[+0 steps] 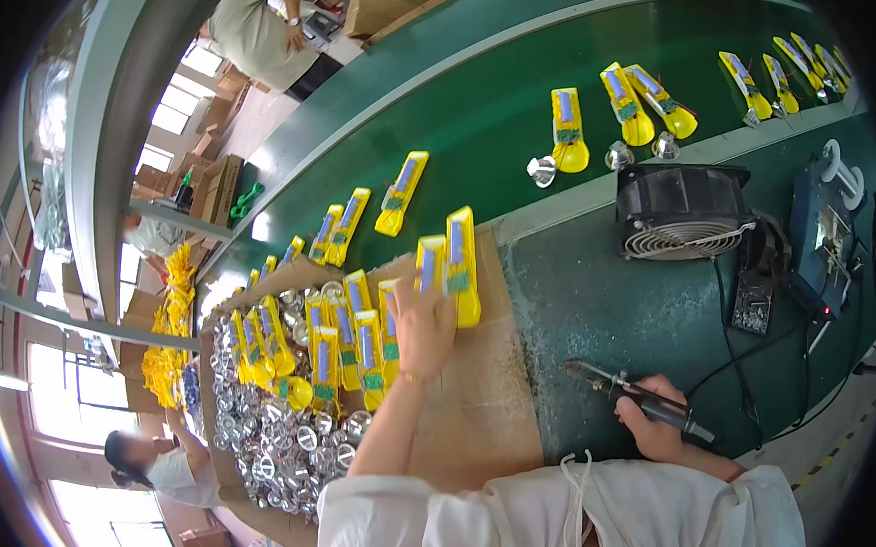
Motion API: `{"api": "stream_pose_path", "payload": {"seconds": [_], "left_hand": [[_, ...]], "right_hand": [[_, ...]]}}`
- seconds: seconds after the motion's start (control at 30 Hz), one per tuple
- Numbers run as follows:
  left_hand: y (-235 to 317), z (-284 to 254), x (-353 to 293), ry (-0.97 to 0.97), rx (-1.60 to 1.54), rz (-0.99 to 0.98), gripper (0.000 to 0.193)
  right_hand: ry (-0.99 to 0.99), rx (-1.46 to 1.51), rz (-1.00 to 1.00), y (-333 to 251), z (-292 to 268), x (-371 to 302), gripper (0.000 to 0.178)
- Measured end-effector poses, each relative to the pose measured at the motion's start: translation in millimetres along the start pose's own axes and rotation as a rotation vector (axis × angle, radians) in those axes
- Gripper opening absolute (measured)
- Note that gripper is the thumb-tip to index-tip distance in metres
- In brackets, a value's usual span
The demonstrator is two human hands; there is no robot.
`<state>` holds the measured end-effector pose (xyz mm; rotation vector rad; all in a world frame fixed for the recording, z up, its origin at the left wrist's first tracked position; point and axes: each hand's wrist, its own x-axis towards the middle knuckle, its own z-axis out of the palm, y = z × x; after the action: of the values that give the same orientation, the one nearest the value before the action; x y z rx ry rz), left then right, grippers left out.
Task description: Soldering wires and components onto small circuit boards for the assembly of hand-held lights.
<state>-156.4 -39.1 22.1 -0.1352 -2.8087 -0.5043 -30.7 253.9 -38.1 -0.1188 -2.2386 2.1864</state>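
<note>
My left hand has its fingers curled over a yellow plastic casing at the edge of the cardboard; its lower part is hidden behind the fingers. Close against that hand's right side stands another yellow casing with a blue battery and green circuit board. In my right hand is a soldering iron, its tip pointing up and left above the green bench. Several similar casings lie left of my left hand, on a heap of silver reflector cups in a cardboard box.
A green conveyor belt carries more casings and cups across the far side. On the right are a black fan, a solder spool holder and cables. A co-worker sits at the left; another person stands behind the belt.
</note>
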Motion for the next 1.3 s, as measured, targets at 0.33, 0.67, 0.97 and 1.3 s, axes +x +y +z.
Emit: {"api": "stream_pose_path", "payload": {"seconds": [0.33,0.67,0.97,1.3], "left_hand": [[46.3,-31.7,-139.6,-0.090,0.101,-0.054,0.017],[-18.5,-66.3,-232.8,0.104,0.379,-0.470,0.060],[-18.9,-65.9,-217.2,0.181,0.183,-0.098,0.044],[-4.4,-57.7,-174.6,0.334,0.174,-0.288,0.019]], "right_hand": [[0.009,0.106,-0.030,-10.9,4.4,1.2,0.014],[0.009,0.071,-0.070,-11.5,4.7,-6.3,0.014],[0.067,0.048,-0.110,-23.7,10.8,-8.5,0.013],[-0.018,0.045,-0.093,-26.4,20.9,-22.1,0.018]]}}
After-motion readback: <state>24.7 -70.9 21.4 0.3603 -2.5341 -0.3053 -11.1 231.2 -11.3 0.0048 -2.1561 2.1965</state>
